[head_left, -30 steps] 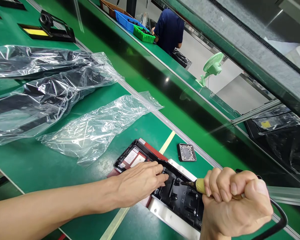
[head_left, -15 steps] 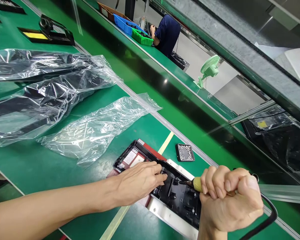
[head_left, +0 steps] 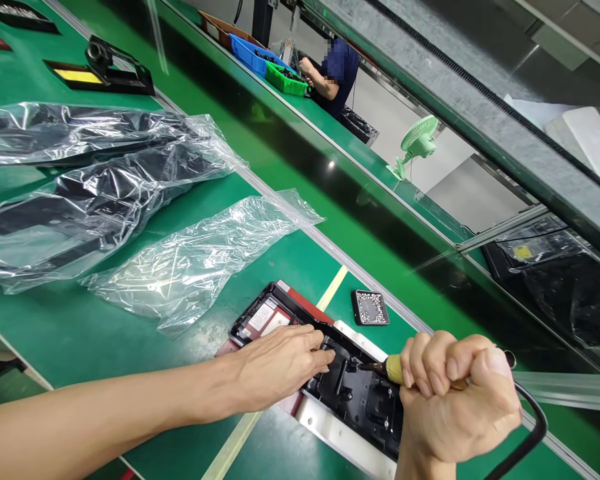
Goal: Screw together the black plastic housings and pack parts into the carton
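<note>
Green worktop (head_left: 275, 253) here, my left hand (head_left: 283, 363) is lying flat-ish on the black housing (head_left: 365, 393), fingers loosely bent, and my right (head_left: 455, 393) is gripping a yellow-handled tool (head_left: 394, 369).

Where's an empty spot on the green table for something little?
Bare green table shows between the crumpled clear bag and the left arm. A smaller bare patch sits between that bag, the metal rail and the yellow strip. It's crowded at the black case, with the left hand, right hand and tool there.
</note>
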Tool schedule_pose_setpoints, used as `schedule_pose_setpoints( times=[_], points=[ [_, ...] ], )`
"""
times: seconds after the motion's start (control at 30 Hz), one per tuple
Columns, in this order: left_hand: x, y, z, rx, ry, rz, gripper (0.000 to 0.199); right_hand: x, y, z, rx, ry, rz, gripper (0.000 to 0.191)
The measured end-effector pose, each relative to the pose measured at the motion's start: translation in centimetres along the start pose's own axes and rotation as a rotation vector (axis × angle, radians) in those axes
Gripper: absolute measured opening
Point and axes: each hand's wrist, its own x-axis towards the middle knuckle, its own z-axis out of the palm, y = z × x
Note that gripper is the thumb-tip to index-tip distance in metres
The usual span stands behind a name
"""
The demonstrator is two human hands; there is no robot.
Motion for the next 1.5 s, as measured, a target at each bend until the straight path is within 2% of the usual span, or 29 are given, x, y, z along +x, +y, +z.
schedule_pose_setpoints(
  times=[0.13,0.33,0.4,0.5,0.7,0.8,0.97,1.03,1.13,1.3,1.5],
  points=[
    [0.0,-0.1,0.2,0.007,0.009,0.004,0.027,-0.2,-0.1,-0.2,-0.006,-0.033,-0.027,0.032],
    [0.0,-0.2,0.4,0.025,0.020,0.021,0.026,0.1,-1.1,-1.0,0.022,-0.336,0.068,0.034],
    [0.0,-0.2,0.3,0.031,0.020,0.023,0.026,0.4,-1.3,-1.2,0.018,-0.381,0.085,0.036],
    [-0.1,-0.1,0.2,0.023,0.019,0.019,0.026,0.8,-1.6,-1.3,-0.006,-0.311,0.081,0.036],
    [-0.3,-0.2,0.4,0.008,-0.001,0.019,0.023,1.1,-3.8,-1.2,-0.116,0.101,-0.035,0.026],
    [-0.3,-0.2,0.1,-0.003,-0.004,0.015,0.026,1.0,-4.8,-2.0,-0.151,0.190,-0.019,0.026],
    [-0.1,0.0,-0.7,0.004,-0.036,0.015,0.027,0.7,-4.8,-4.2,-0.086,0.145,-0.013,0.041],
    [-0.1,0.2,-0.8,-0.002,-0.044,0.005,0.028,0.5,-4.3,-4.4,-0.055,0.087,-0.023,0.040],
    [-0.1,0.2,-0.8,0.008,-0.047,0.001,0.030,0.3,-3.4,-3.8,-0.029,0.029,-0.049,0.034],
    [-0.2,0.1,-0.4,0.031,-0.034,0.007,0.029,0.0,-2.6,-2.4,-0.032,0.052,-0.047,0.025],
    [-0.3,0.0,0.1,0.048,0.025,0.026,0.028,-0.1,-2.3,-1.7,-0.088,0.057,-0.041,0.026]
  ],
)
